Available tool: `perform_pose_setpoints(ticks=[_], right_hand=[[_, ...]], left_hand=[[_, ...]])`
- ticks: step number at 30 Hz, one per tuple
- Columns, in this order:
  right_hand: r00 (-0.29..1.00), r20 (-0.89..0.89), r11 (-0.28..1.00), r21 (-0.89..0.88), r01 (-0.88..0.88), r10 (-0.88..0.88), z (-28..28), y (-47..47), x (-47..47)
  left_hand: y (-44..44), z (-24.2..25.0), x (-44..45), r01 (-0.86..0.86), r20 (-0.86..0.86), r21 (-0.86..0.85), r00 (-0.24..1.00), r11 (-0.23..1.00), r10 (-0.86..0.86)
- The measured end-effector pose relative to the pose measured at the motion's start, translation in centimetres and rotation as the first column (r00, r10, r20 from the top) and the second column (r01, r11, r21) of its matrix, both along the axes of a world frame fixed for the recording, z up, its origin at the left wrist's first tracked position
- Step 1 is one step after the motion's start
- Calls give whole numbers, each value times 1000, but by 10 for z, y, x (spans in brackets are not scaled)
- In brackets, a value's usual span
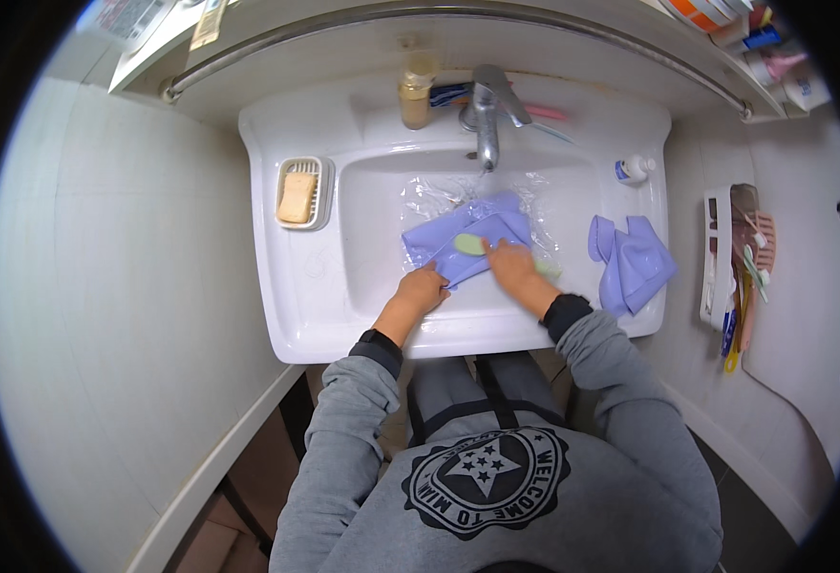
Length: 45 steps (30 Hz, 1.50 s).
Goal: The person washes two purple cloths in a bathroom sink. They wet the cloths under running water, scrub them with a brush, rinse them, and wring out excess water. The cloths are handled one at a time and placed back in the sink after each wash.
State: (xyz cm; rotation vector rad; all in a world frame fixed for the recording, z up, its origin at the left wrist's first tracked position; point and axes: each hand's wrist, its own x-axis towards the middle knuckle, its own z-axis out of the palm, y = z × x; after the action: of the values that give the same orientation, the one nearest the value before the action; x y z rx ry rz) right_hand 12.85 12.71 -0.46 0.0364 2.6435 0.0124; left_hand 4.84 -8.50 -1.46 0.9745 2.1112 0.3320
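A purple rubber-like sheet or glove [477,222] lies wet in the basin of the white sink [377,193], under the faucet [488,129]. My left hand [423,288] pinches its lower left edge. My right hand [518,271] holds the end of a pale green oval brush or scrubber [469,244] against the purple surface; its underside is hidden. Clear water or plastic film glistens around the purple piece, which I cannot tell apart. Another folded purple piece [631,265] rests on the sink's right ledge.
A soap bar [297,197] sits in a white dish on the left ledge. A small white bottle [635,170] stands at the right, a yellowish bottle [415,97] beside the faucet. A metal rail [391,12] crosses above; a wall holder [717,258] with toothbrushes and combs hangs right.
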Motion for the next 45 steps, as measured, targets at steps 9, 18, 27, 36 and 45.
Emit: perform_pose_setpoints(ticks=[9,18,27,36,45], right_hand=[[855,82,726,-490,482,-512,17,119,10],[812,51,619,-621,482,-581,-44,106,-15],[778,319,269,-811,520,-541,-11,105,-37],[515,702,-391,-707,590,-491,20,97,-70],[640,-101,469,-767,438,-762,50,68,-36]], left_hand=[[5,0,-12,-15,-38,16,999,1000,16],[-18,13,-55,-198,-8,20,980,980,198],[66,37,-27,-283,69,350,958,893,277],[113,58,-44,-393,16,264,915,881,403],[113,26,-72,-648,157,283,759,708,632]])
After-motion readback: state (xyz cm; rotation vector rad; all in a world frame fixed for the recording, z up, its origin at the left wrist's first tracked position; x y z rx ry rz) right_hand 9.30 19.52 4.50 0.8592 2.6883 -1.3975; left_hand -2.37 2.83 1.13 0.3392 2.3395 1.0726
